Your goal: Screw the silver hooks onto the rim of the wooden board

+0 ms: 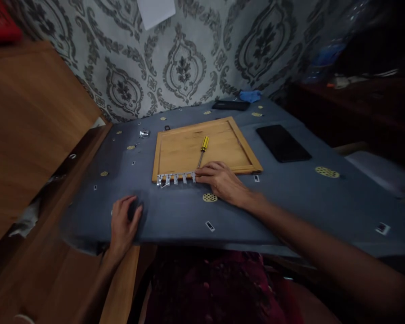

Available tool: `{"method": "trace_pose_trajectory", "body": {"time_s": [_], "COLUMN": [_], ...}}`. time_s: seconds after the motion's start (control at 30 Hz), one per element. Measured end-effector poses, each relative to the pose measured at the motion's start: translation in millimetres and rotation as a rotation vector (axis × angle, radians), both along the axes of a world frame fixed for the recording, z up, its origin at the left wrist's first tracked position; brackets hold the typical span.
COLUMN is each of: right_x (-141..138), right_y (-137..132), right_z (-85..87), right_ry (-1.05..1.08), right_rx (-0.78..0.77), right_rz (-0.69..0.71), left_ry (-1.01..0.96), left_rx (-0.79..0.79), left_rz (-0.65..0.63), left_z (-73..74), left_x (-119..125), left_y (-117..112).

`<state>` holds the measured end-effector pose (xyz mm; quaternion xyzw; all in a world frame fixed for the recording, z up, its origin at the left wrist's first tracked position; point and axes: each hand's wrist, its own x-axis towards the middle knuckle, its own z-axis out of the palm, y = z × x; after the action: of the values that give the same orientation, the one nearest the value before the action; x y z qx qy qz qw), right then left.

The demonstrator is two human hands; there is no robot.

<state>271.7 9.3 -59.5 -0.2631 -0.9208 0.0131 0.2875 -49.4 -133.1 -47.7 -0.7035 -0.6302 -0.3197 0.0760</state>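
A framed wooden panel [180, 150] lies flat on the cloth-covered table. Along its near edge runs a silver metal hook rail [175, 178] with several hook-like pieces hanging down. My right hand [222, 182] reaches over that edge, its fingers closed at the rail's right end; the fingertips partly hide what they grip. On the panel, just beyond those fingers, rests a screwdriver [204, 148] with a yellow and black handle. My left hand [124, 222] lies on the cloth near the table's front edge, fingers apart, holding nothing.
Small metal parts [144, 133] lie left of the panel. A black tablet-like slab [283, 143] is on the right, and a black flat object [231, 105] and a blue cloth [250, 96] sit by the patterned wall. A wooden cabinet [37, 121] stands on the left.
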Motion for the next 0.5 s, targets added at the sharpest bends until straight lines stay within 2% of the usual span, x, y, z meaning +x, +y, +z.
{"method": "trace_pose_trajectory", "body": {"time_s": [0.13, 0.5], "right_x": [-1.6, -4.0], "right_y": [-0.9, -1.2], "right_z": [0.1, 2.2], "right_ry": [-0.016, -0.064], "right_rx": [-0.016, -0.083], "right_rz": [-0.019, -0.037], "left_ry": [-0.03, -0.017], "left_rx": [0.072, 0.17], "left_rz": [0.047, 0.049], "left_z": [-6.5, -19.6], "left_x": [-3.3, 0.2], "left_y": [-5.4, 0.4]}}
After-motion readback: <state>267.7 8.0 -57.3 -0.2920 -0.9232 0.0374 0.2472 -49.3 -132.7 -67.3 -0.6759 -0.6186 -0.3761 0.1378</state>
